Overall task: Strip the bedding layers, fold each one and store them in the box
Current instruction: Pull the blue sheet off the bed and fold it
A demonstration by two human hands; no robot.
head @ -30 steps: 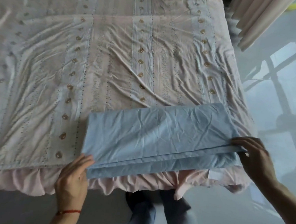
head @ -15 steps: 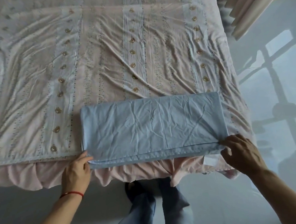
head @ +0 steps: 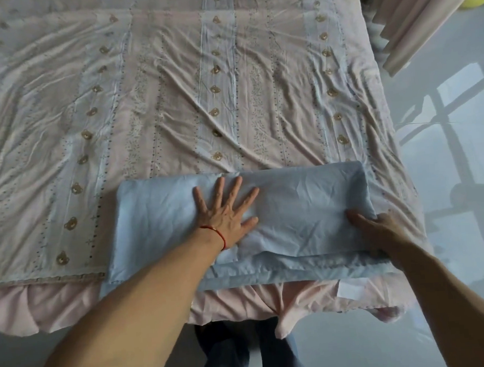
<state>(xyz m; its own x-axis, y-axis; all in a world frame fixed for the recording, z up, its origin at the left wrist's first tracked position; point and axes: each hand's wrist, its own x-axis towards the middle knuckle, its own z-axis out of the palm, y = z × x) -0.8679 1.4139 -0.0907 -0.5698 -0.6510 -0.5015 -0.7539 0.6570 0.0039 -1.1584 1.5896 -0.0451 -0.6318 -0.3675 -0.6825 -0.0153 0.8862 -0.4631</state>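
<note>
- Folded blue sheet [head: 294, 208] sits at the near edge of the bed, on top of the pink bear-print duvet cover [head: 172, 102].
- Left hand [head: 225, 213] is flat on the middle of the sheet, fingers spread wide, pressing down, gripping nothing. Red string bracelet [head: 217, 232] on that wrist.
- Right hand [head: 378, 228] is at the sheet's right end, thumb on top, fingers wrapped round the edge.
- Pale curtain [head: 412, 13] hangs top right over the glossy floor [head: 457, 168].
</note>
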